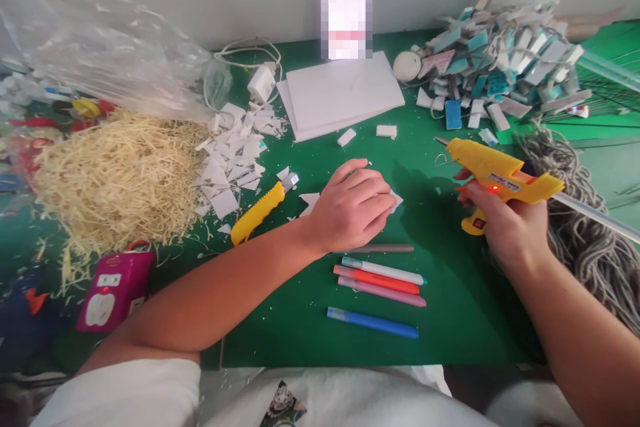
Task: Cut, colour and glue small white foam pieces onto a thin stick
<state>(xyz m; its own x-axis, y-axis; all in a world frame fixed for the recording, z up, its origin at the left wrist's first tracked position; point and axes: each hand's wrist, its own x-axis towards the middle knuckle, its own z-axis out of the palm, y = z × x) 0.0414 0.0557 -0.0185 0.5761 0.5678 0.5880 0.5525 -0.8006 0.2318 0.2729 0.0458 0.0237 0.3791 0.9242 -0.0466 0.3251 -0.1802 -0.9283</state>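
Note:
My right hand is wrapped round the grip of a yellow hot glue gun. A red light glows on the gun's side, its nozzle points left, and a clear glue stick sticks out behind. Palm down on the green table, my left hand has its fingers bent and pressed together over a small white board piece, most of which they hide. White scrap also shows beside the left wrist. A yellow utility knife lies left of that hand. Just below it are a grey pen and several coloured markers.
White board sheets lie at the back, near a white charger with its cable. Straw-like shreds, white scraps and a magenta power socket fill the left. A heap of small blocks and grey yarn occupy the right.

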